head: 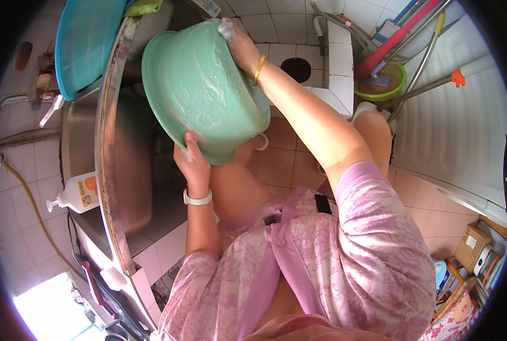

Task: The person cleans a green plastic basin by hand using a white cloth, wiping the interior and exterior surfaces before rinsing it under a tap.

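A green plastic basin (193, 91) is held tilted on its side in front of me, its outer wall streaked with white suds. The rim is towards the left, the base towards the right. My left hand (192, 164), wearing a pale wristwatch (197, 197), grips the rim at its near side, thumb on the outside. At the far edge of the base, my right hand (244, 50) presses a sudsy white wad (226, 30) against the plastic. Suds hide what the wad is made of. A gold-coloured bangle (259, 70) circles the right wrist.
Left of the basin is a metal sink (130, 183) with a raised edge. A blue basin (85, 47) leans there, near a white pump bottle (82, 192). Mop handles (400, 38) stand in a lime-green tub (400, 79) beside a white ribbed panel (445, 119).
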Tool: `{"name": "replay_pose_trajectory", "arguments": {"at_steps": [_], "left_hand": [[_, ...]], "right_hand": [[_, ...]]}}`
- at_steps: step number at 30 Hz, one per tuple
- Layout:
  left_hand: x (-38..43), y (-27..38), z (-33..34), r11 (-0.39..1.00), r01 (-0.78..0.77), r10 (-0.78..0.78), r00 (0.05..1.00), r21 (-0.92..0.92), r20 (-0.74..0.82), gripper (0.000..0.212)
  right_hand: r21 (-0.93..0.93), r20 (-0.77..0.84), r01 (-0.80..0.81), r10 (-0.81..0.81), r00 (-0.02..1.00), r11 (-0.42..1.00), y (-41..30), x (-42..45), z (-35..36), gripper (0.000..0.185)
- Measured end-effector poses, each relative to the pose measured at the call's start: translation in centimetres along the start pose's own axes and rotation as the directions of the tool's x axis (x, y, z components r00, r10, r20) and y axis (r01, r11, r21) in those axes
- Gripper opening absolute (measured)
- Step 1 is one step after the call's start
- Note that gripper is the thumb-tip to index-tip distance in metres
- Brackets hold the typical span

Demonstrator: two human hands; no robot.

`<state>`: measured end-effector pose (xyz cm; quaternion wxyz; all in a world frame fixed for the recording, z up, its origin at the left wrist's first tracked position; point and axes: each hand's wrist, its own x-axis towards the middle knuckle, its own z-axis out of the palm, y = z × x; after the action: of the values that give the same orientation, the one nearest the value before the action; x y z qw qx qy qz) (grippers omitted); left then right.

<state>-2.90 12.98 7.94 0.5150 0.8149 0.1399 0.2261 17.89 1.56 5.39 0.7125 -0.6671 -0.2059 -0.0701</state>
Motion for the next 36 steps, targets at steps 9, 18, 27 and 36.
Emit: {"name": "replay_pose_trajectory", "arguments": {"at_steps": [9,18,27,36], "left_hand": [[-0.2,0.0,2.0,0.980,-0.025,0.008,0.996,-0.197,-0.085,0.029],[-1.5,2.5,2.1,0.932,-0.044,0.154,0.947,-0.359,0.281,0.049],[6.0,7.1,2.6,0.837,0.136,0.007,0.966,-0.530,0.259,0.028],[2.5,2.9,5.6,0.941,-0.039,0.093,0.985,-0.335,0.147,0.012]], "right_hand": [[-0.057,-0.023,0.091,-0.093,0.995,0.994,-4.3,-14.3,-1.1,0.051],[0.045,-0.123,-0.082,0.087,0.989,0.996,-4.2,-12.7,-2.9,0.041],[0.622,-0.141,-0.089,0.224,0.964,0.778,-5.8,-12.1,-5.2,0.023],[-0.464,0.290,0.588,-0.514,0.807,0.662,-8.9,-11.1,-6.2,0.014]]}}
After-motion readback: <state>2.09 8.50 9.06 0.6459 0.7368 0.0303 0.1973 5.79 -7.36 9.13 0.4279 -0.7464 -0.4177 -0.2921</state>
